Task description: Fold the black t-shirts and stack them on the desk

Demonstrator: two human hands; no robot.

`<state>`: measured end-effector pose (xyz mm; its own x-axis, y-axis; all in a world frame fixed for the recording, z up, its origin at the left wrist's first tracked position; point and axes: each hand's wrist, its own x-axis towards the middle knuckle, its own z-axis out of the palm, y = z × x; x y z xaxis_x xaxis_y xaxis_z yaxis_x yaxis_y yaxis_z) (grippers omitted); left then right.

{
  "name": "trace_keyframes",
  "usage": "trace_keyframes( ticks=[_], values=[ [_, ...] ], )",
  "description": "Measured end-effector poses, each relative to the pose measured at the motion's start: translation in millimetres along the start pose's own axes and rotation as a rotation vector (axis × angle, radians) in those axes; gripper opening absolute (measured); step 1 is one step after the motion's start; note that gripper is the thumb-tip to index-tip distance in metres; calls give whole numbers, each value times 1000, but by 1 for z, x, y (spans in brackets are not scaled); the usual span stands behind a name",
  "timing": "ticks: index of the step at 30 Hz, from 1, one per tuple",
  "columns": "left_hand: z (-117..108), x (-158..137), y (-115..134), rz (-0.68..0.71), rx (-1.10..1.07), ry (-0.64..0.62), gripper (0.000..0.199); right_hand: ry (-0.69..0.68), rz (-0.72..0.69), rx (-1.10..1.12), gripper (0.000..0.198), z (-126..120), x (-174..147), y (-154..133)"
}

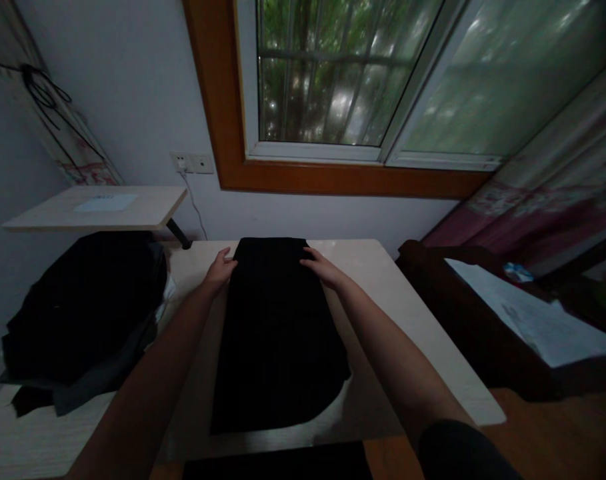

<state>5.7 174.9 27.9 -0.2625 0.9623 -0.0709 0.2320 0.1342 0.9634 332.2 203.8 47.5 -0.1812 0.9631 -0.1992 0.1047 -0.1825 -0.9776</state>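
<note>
A black piece of fabric [277, 333] lies flat on the light wooden table [383, 293], its straight end toward the wall and a rounded corner at the near right. At its far left edge is my left hand [221, 270], thumb and fingers apart, fingertips touching the cloth's side. My right hand [325, 267] rests at the far right edge with thumb and forefinger spread on the cloth. Neither hand wraps around the fabric. How many layers lie there I cannot tell in the dim light.
A big pile of dark fabric [87, 307] sits on the left of the table, under a small raised shelf [157, 207] bearing a paper [107, 203]. To the right stands a dark brown surface [447, 320] with a white sheet [533, 313]. A window [333, 87] is ahead.
</note>
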Motion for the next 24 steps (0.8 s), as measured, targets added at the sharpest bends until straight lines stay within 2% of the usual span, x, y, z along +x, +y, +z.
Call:
trace_keyframes(
  ticks=[4,8,10,12,17,20,24],
  values=[
    [-12,-27,-5,5,58,-62,72,-77,-15,26,51,-14,-26,19],
    [-22,-57,-2,52,103,-341,73,-227,45,1,32,-24,-63,30],
    [-25,-66,0,61,114,-472,69,-289,89,-3,31,-26,-80,33],
    [-26,-70,2,49,125,-529,64,-309,114,17,33,-26,-93,35],
    [-21,-63,-3,10,100,-435,60,-220,128,131,41,-23,-100,38],
    [-13,-55,-6,-15,26,-396,63,-141,130,172,43,-20,-90,37],
    [-1,-45,1,-59,-121,-391,71,-55,96,106,48,-15,-66,31]
  ],
)
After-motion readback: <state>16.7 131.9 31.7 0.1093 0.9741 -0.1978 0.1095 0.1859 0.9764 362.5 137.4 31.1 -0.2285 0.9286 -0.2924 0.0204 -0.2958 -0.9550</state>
